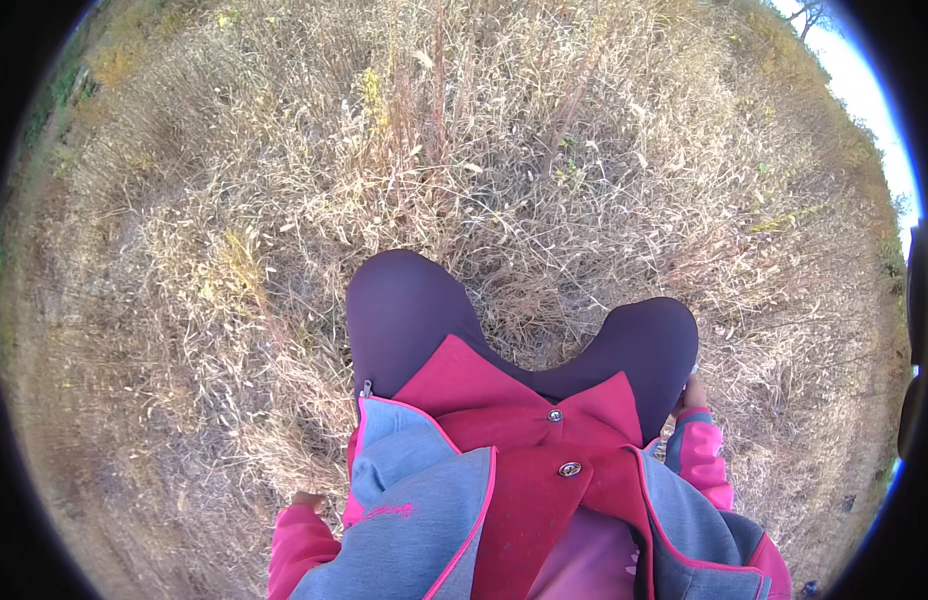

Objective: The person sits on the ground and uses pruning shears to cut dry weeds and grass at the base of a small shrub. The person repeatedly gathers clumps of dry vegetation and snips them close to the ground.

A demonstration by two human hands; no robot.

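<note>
My left hand [308, 500] shows only in part past its pink sleeve, low at the left of my body, over dry grass [284, 450]. Its fingers are mostly hidden. On the other side, my right hand [690, 396] is beside my right thigh, partly behind the dark trousers [655, 337]; a small pale spot shows at its fingertips, too small to name. Both knees are bent in front of me. Over them lie the hem of a red buttoned garment [501, 397] and an open grey-blue jacket [419, 517] with pink trim.
Dry grass and straw-coloured weeds cover the ground all around. Taller reddish stalks [438, 97] and a yellow-leaved plant [372, 94] stand ahead. Bushes line the right rim below bright sky. Dark objects [918, 300] at the far right edge cannot be made out.
</note>
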